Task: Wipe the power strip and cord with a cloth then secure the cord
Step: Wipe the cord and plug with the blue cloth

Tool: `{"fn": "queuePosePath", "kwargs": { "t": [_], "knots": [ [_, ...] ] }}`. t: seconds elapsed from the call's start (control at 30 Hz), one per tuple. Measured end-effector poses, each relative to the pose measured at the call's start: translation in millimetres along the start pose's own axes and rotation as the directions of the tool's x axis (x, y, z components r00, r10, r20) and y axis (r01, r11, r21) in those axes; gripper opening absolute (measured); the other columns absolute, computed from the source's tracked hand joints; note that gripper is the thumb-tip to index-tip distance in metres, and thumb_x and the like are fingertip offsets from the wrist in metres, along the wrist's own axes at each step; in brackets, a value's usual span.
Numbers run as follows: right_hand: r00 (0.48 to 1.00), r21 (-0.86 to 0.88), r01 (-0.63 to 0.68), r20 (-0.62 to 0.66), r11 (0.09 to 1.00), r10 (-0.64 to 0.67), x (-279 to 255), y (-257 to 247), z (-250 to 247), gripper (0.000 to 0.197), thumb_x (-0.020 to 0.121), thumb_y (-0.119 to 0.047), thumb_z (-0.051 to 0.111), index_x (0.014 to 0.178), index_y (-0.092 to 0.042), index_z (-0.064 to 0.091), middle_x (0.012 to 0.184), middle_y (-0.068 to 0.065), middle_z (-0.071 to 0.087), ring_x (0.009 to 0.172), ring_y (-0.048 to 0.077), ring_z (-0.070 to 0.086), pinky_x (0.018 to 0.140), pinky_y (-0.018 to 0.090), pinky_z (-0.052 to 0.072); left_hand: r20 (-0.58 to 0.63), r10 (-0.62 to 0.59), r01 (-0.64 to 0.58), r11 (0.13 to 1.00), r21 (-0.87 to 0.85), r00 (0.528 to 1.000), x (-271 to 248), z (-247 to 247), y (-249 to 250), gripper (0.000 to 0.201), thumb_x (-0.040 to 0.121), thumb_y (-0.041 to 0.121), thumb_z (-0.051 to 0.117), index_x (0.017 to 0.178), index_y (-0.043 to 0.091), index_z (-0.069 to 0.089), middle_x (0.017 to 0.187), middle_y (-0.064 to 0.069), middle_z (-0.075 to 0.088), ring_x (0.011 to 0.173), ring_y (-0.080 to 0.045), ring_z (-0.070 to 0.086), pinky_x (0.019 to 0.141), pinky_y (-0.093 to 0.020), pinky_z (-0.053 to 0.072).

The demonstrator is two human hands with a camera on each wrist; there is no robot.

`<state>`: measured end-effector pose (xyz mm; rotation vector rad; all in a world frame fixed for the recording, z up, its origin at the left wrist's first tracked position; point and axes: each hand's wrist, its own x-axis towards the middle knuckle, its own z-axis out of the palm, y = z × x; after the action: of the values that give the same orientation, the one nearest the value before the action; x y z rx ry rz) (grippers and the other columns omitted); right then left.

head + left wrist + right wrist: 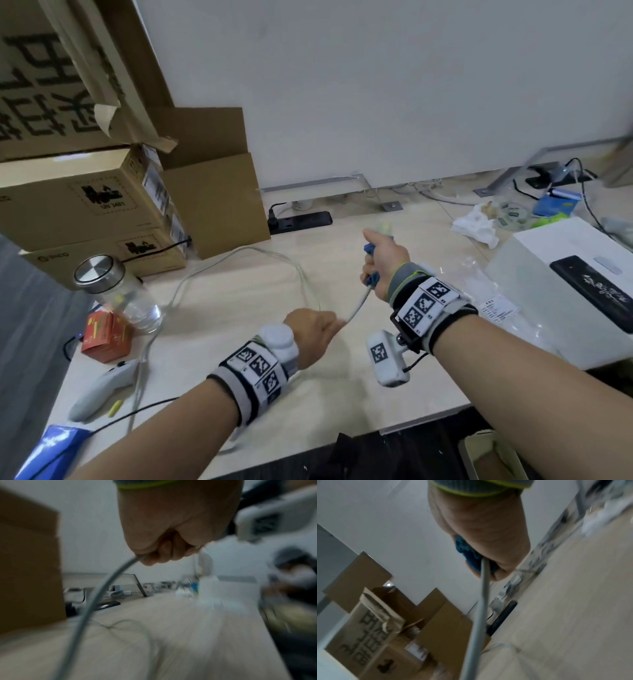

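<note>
A grey cord (358, 305) runs taut between my two hands above the table. My left hand (318, 329) grips it in a fist; the left wrist view shows the cord (102, 588) leaving that fist (171, 534) downward. My right hand (383, 260), higher and farther, grips a blue cloth (370, 251) wrapped round the cord. In the right wrist view the cloth (471, 555) bunches round the cord (485, 588). A blurred pale end (385, 228) sticks out above the right fist. The slack loops on the table (239, 253). A black power strip (301, 221) lies at the back.
Cardboard boxes (102, 205) stack at the left. A glass jar (113, 291), a red box (106, 337) and a grey controller (99, 387) stand near the left edge. A white box (548, 308) bearing a black device (596, 291) is at the right, crumpled tissue (476, 226) behind.
</note>
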<state>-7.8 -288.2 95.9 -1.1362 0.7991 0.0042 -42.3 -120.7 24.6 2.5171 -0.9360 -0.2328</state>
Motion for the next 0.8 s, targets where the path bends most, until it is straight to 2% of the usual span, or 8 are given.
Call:
{"fn": "queuePosePath", "kwargs": {
  "t": [0.13, 0.17, 0.23, 0.33, 0.4, 0.47, 0.57, 0.8],
  "knots": [
    [0.998, -0.143, 0.039, 0.053, 0.989, -0.031, 4, 18, -2, 0.037, 0.082, -0.040, 0.069, 0.065, -0.014, 0.048, 0.047, -0.002, 0.038, 0.038, 0.016, 0.031, 0.047, 0.028, 0.032, 0.296, -0.076, 0.004, 0.972, 0.235, 0.952, 0, -2, -6, 0.040, 0.099, 0.046, 0.030, 0.088, 0.017, 0.057, 0.093, -0.010, 0.067, 0.086, -0.033, 0.060, 0.074, -0.034, 0.043],
    [0.994, -0.179, 0.069, 0.095, 0.981, -0.052, 2, 25, 0, 0.038, 0.082, -0.041, 0.069, 0.065, -0.014, 0.049, 0.046, -0.003, 0.040, 0.039, 0.016, 0.033, 0.047, 0.029, 0.034, 0.285, -0.095, 0.045, 0.983, 0.178, 0.954, -1, -2, -6, 0.039, 0.098, 0.046, 0.031, 0.093, 0.019, 0.058, 0.092, -0.007, 0.067, 0.086, -0.031, 0.061, 0.077, -0.034, 0.046],
    [0.976, -0.220, 0.159, 0.184, 0.963, -0.119, -4, 31, 6, 0.036, 0.085, -0.043, 0.064, 0.070, -0.012, 0.055, 0.052, -0.001, 0.047, 0.044, 0.016, 0.041, 0.048, 0.028, 0.038, 0.154, -0.173, 0.203, 0.956, -0.213, 0.973, -2, 1, -8, 0.036, 0.096, 0.048, 0.031, 0.104, 0.024, 0.056, 0.088, 0.000, 0.069, 0.084, -0.023, 0.065, 0.079, -0.034, 0.051],
    [0.949, -0.241, 0.210, 0.283, 0.948, -0.139, -6, 37, 9, 0.035, 0.091, -0.042, 0.056, 0.084, -0.008, 0.061, 0.068, 0.002, 0.058, 0.058, 0.012, 0.056, 0.054, 0.021, 0.049, 0.069, -0.442, 0.322, 0.529, -0.785, 0.894, 8, -4, 0, 0.034, 0.100, 0.046, 0.029, 0.120, 0.025, 0.047, 0.103, -0.004, 0.068, 0.090, -0.023, 0.066, 0.086, -0.038, 0.050],
    [0.933, -0.220, 0.157, 0.353, 0.963, -0.071, -5, 43, 10, 0.036, 0.091, -0.042, 0.055, 0.089, -0.007, 0.063, 0.080, 0.009, 0.063, 0.074, 0.021, 0.063, 0.076, 0.033, 0.056, 0.123, -0.491, 0.293, 0.287, -0.912, 0.863, 17, -12, 14, 0.034, 0.100, 0.045, 0.027, 0.124, 0.029, 0.044, 0.117, -0.006, 0.062, 0.103, -0.027, 0.063, 0.090, -0.042, 0.048],
    [0.926, -0.223, 0.085, 0.379, 0.971, 0.006, -8, 46, 12, 0.043, 0.091, -0.043, 0.056, 0.100, -0.002, 0.064, 0.093, 0.019, 0.065, 0.088, 0.032, 0.062, 0.092, 0.051, 0.049, 0.154, -0.494, 0.264, 0.162, -0.951, 0.856, 23, -21, 22, 0.036, 0.100, 0.045, 0.029, 0.129, 0.029, 0.044, 0.124, -0.005, 0.058, 0.110, -0.029, 0.060, 0.087, -0.046, 0.051],
    [0.925, -0.203, 0.019, 0.375, 0.979, 0.060, -13, 42, 14, 0.047, 0.092, -0.043, 0.053, 0.102, 0.002, 0.064, 0.097, 0.022, 0.064, 0.088, 0.035, 0.060, 0.091, 0.051, 0.047, 0.221, -0.487, 0.267, 0.026, -0.963, 0.845, 21, -28, 24, 0.033, 0.101, 0.040, 0.033, 0.127, 0.025, 0.047, 0.115, -0.003, 0.061, 0.098, -0.028, 0.064, 0.078, -0.050, 0.057],
    [0.923, -0.154, -0.066, 0.367, 0.986, 0.119, -11, 44, 10, 0.047, 0.095, -0.045, 0.045, 0.101, -0.001, 0.063, 0.101, 0.019, 0.061, 0.095, 0.034, 0.056, 0.094, 0.050, 0.045, 0.253, -0.546, 0.311, 0.015, -0.950, 0.799, 25, -18, 15, 0.026, 0.100, 0.020, 0.045, 0.117, 0.007, 0.058, 0.111, -0.018, 0.067, 0.094, -0.037, 0.067, 0.072, -0.043, 0.059]
  ]
}}
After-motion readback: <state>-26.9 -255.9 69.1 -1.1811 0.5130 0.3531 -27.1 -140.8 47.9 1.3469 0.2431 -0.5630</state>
